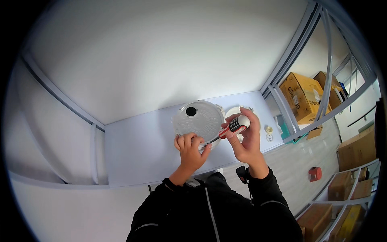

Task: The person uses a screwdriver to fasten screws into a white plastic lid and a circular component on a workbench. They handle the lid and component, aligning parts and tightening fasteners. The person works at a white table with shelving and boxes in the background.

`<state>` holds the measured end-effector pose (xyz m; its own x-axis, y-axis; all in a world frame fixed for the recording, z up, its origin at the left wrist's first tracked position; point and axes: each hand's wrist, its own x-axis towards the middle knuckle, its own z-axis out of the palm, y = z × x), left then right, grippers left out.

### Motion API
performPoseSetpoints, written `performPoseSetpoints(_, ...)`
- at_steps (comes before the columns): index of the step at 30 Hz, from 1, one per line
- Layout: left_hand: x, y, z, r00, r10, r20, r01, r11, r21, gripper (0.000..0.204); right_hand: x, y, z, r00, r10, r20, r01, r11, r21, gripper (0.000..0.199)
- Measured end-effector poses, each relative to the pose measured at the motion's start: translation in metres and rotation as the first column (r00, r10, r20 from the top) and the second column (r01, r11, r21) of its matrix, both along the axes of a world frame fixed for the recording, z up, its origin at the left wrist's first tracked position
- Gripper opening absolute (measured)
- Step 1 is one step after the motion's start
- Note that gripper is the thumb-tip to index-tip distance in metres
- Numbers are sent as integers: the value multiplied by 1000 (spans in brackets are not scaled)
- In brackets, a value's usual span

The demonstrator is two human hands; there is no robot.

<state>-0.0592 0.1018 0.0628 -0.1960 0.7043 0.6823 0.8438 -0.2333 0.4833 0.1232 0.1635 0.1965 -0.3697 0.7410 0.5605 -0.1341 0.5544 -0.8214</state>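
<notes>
I have the pale worktable (137,149) across the middle of my view, and the round whitish housing (207,119) lies on it just above centre, its black round spot (191,111) at its own 11 o'clock. A smaller white round part (235,109) sits just beside it at 2 to 3 o'clock, largely covered by the right hand (248,145). That hand is closed around the screwdriver (235,125), whose shaft slants down to the housing's rim near 5 o'clock. The left hand (190,153) has its fingers over the rim at 7 o'clock, thumb towards the shaft; I can't tell whether it pinches the rim or only rests there. To work this spot well, I'd judge, the left hand should press the rim firmly to the table, thumb clear of the tip, while the right lines the shaft up with the fastener and turns with even, light pressure. The tip itself is too small to make out, so I can't confirm a screw or its seating. Further out at 3 o'clock lie a cream ring (268,129) and a small white piece (269,137), their details blurred.
</notes>
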Motion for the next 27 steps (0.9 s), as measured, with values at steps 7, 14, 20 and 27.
performPoseSetpoints(7, -6, -5, -4, 998, -53, 22, 54, 997, -52, 32, -4, -1, -5, 1000, -15, -2, 15, 1000, 3, 70)
performPoseSetpoints(14, -11, -11, 1, 993, -109, 56, 114, 989, -93, 25, -9, -2, -9, 999, -19, 41, 20, 1000, -24, 70)
performPoseSetpoints(20, -14, -14, 0, 990, -131, 54, 136, 985, -109, 22, -11, 0, -9, 999, -23, 49, 24, 999, -21, 71)
performPoseSetpoints(27, -16, -16, 2, 993, -119, 24, 121, 986, -117, 19, -15, -1, -11, 998, -25, 62, 27, 999, -35, 69)
